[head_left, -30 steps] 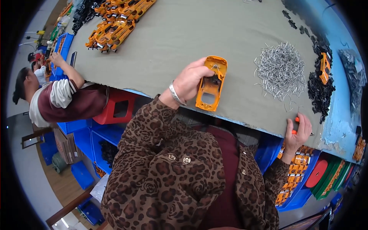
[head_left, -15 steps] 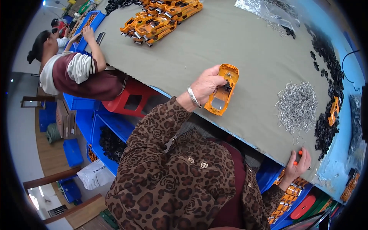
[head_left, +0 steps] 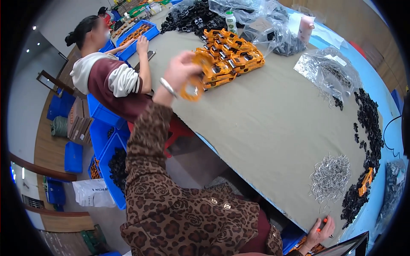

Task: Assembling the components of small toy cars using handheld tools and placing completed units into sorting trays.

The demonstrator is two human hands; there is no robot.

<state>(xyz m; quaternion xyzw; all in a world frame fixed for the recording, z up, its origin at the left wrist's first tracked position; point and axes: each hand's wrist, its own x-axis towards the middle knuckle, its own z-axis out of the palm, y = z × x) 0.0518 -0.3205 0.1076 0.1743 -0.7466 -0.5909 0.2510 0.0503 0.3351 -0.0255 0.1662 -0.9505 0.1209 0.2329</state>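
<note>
My left hand [head_left: 177,73] is raised over the far left of the table, gripping an orange toy car body [head_left: 206,64]. Motion blurs both, and the car body overlaps the stack of orange car bodies [head_left: 239,59] in the picture, so I cannot tell whether it touches them. My right hand [head_left: 318,235] rests at the near right table edge, fingers curled around a small orange-red tool [head_left: 325,220], mostly hidden. Just beyond it lies a heap of bent metal wire pieces [head_left: 331,176]. Beside that, one orange car body [head_left: 366,182] sits among small black plastic parts [head_left: 370,128].
At the left, a person [head_left: 109,81] sits working beside a blue tray [head_left: 139,36]. Black parts [head_left: 194,19], a green-capped bottle [head_left: 231,22] and plastic bags [head_left: 329,70] line the far side. Blue bins [head_left: 114,170] stand on the floor at left.
My left hand has carried the orange car body from the near middle of the table, up and left to the stack. The view has shifted; my right hand keeps its place by the wire heap.
</note>
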